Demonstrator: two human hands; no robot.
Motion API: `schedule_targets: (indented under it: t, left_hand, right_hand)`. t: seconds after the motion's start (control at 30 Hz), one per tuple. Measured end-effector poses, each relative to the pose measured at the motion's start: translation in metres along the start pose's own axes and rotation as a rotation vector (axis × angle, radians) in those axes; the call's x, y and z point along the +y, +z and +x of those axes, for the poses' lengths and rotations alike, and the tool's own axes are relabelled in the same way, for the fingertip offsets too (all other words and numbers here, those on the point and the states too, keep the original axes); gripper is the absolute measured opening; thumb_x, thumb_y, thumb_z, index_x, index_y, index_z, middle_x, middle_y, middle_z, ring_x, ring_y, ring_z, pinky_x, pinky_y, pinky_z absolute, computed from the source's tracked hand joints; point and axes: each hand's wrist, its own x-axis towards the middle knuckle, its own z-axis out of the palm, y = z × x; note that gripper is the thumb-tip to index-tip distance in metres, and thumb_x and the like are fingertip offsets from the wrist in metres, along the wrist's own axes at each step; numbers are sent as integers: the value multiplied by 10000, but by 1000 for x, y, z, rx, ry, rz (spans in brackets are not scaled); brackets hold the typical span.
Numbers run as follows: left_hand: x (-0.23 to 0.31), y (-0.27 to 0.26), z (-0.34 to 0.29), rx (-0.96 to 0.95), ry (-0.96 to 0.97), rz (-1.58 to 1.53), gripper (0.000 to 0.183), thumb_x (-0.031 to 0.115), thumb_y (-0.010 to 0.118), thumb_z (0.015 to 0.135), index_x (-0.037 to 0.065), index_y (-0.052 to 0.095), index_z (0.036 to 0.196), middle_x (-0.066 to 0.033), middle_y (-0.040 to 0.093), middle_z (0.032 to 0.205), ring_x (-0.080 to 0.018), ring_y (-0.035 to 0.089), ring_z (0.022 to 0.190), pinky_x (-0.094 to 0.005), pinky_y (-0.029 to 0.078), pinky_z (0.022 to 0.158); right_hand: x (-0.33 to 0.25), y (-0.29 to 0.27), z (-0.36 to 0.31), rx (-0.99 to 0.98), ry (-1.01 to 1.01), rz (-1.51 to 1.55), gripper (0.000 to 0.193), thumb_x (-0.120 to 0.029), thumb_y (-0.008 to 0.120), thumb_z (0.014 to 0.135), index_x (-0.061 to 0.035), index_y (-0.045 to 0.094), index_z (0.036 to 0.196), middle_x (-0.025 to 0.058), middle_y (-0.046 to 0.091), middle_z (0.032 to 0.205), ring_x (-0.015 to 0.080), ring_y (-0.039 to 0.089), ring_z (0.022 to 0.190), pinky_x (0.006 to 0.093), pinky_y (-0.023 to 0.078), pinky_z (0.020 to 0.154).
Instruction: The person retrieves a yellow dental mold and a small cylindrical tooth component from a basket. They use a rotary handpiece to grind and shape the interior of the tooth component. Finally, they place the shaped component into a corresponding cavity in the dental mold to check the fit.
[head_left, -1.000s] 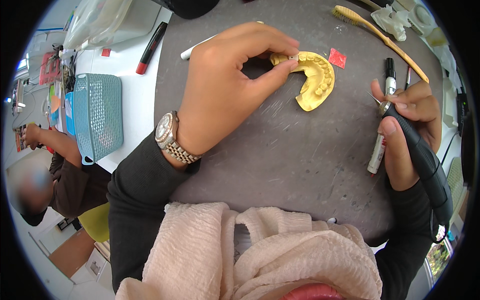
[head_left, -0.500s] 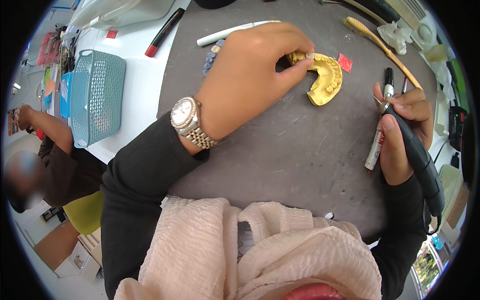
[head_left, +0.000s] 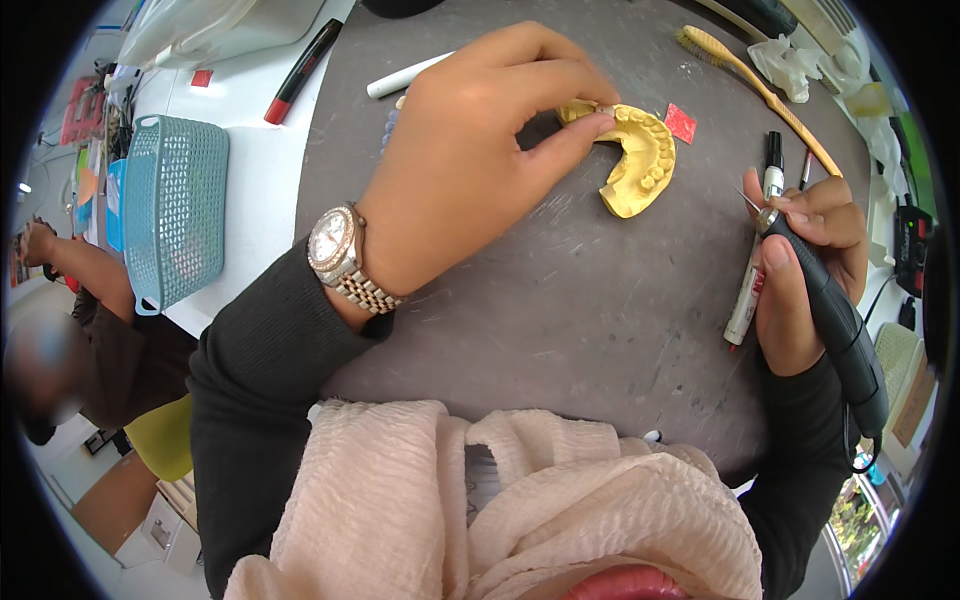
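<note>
A yellow dental cast point(head_left: 645, 165), shaped like a curved arch of teeth, lies on the grey work surface. My left hand point(head_left: 480, 130) is over its left end, thumb and fingertips pinched on a small whitish tooth-like piece point(head_left: 606, 109). The fingers partly cover that end, so I cannot tell whether the piece touches the cast. On the right, my right hand point(head_left: 815, 245) is wrapped round a black handpiece point(head_left: 835, 300). Its thin metal tip points up and left, apart from the cast. Beneath this hand lies a white marker point(head_left: 743, 310).
A red square point(head_left: 681, 123) lies beside the cast. Farther right are a black-capped marker point(head_left: 774, 165) and a wooden-handled brush point(head_left: 765, 95). At left are a white pen point(head_left: 410, 75), a dark red-ended marker point(head_left: 303, 72) and a blue basket point(head_left: 175, 215). Another person point(head_left: 100, 330) is at far left.
My left hand and the cast appear slightly farther left; much of the scene has shifted too. The left hand keeps its pinch, and the right hand still holds the handpiece.
</note>
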Motion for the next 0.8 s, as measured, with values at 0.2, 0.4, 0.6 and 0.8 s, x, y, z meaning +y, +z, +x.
schedule_targets:
  t: [0.2, 0.4, 0.6, 0.8]
  left_hand:
    - [0, -2, 1, -37, -14, 12, 136, 37, 671, 754, 18, 674, 889, -70, 645, 901, -142, 603, 774, -220, 477, 651]
    - [0, -3, 0, -67, -41, -56, 141, 30, 654, 777, 19, 675, 916, -61, 649, 911, -121, 598, 790, -215, 473, 671]
    - [-1, -5, 2, -112, -89, -47, 149, 37, 653, 782, 26, 679, 928, -56, 647, 917, -105, 594, 783, -211, 473, 667]
    - [-1, -3, 2, -68, -71, -76, 164, 49, 676, 761, 21, 675, 923, -62, 644, 928, -123, 604, 789, -217, 480, 682]
  right_hand:
    - [0, 0, 0, -12, -6, -40, 190, -32, 596, 766, -34, 470, 909, 95, 439, 920, 154, 496, 883, 529, 395, 964]
    - [-1, -1, 0, -25, -5, -73, 186, -76, 593, 777, -37, 462, 904, 92, 425, 925, 156, 487, 897, 543, 382, 972]
    - [1, -1, 0, -24, -7, -84, 180, -63, 587, 778, -39, 460, 903, 93, 425, 922, 150, 486, 894, 543, 376, 976]
    - [0, 1, 0, -18, -2, -55, 169, -51, 581, 778, -40, 458, 894, 92, 424, 910, 141, 488, 865, 543, 374, 977]
